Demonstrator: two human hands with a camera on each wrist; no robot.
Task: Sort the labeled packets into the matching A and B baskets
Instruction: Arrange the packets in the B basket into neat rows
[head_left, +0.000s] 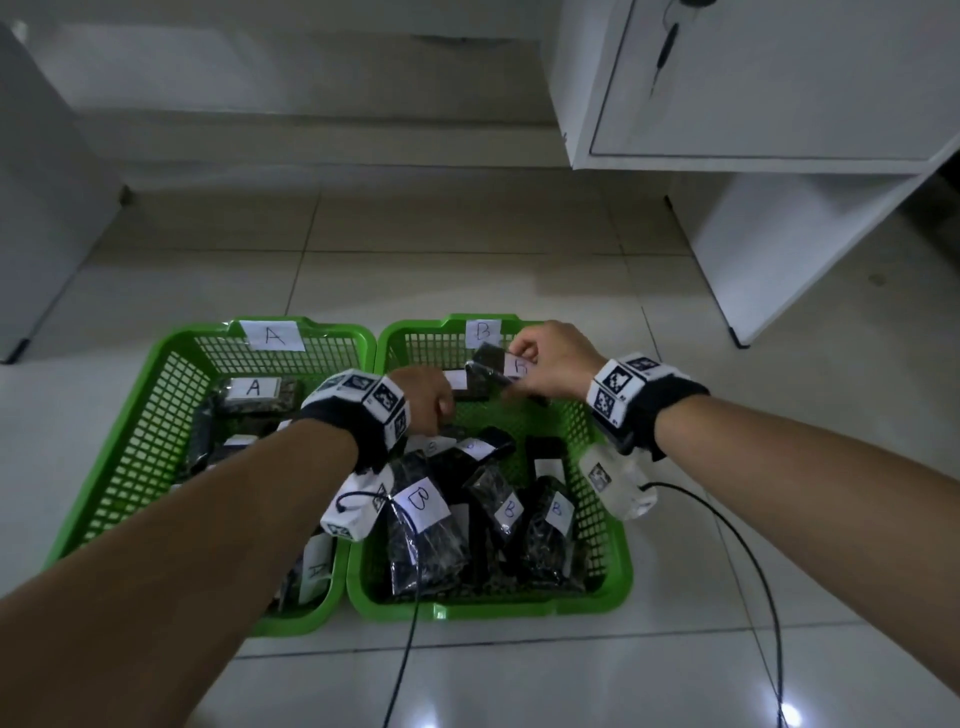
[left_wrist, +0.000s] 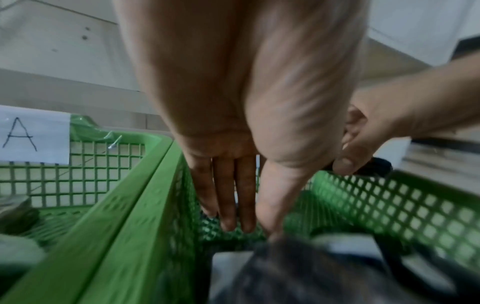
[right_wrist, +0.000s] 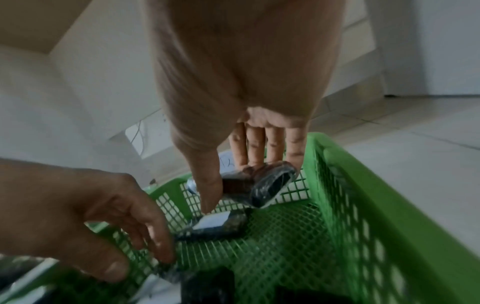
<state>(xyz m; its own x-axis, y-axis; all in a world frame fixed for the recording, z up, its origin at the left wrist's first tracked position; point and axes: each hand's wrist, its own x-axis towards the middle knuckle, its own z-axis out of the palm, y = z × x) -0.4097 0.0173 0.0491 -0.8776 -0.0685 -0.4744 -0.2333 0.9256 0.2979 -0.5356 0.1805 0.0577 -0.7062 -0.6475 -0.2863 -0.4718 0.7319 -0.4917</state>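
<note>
Over the far end of the B basket (head_left: 615, 561), the right hand (head_left: 553, 364) is pinching a dark packet (head_left: 491, 371) with a B label between thumb and fingers, holding it clear of the mesh floor. Just left of it, the left hand (head_left: 423, 397) is reaching down into the same basket with fingers extended and relaxed, gripping nothing visible. Beneath both wrists more B-marked packets (head_left: 426, 525) are lying piled; left of the left forearm, the A basket (head_left: 156, 415) is holding A-marked packets (head_left: 257, 395).
</note>
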